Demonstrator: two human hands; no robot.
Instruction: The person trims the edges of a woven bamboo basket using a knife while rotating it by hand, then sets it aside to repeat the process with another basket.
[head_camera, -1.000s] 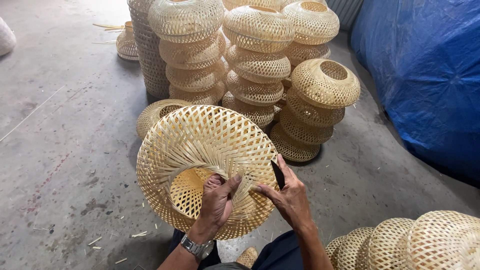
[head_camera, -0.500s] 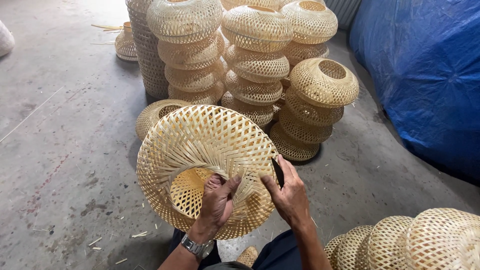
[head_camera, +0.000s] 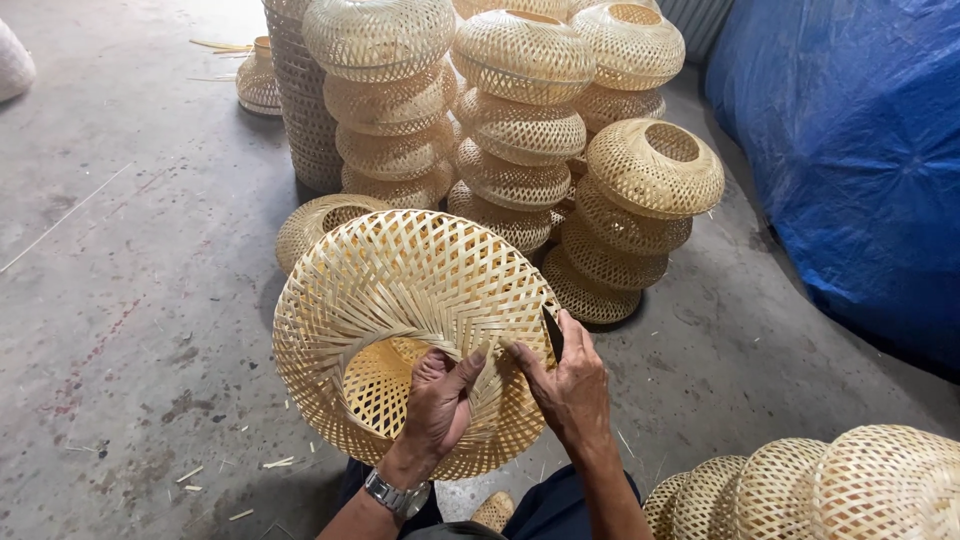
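Note:
A round woven bamboo shade (head_camera: 400, 300) rests tilted over my lap, its open ring facing me. My left hand (head_camera: 440, 400), with a metal watch at the wrist, grips the woven rim near the opening. My right hand (head_camera: 572, 385) presses on the rim beside it and holds a small dark blade (head_camera: 552, 332) between the fingers, its tip against the weave.
Stacks of finished woven shades (head_camera: 520, 130) stand on the concrete floor (head_camera: 120, 300) just beyond. More shades (head_camera: 830, 485) lie at the lower right. A blue tarp (head_camera: 860, 150) covers something on the right. Bamboo slivers litter the floor.
The shade has turned slightly in my hands, and my right hand with the blade has shifted a little along the rim.

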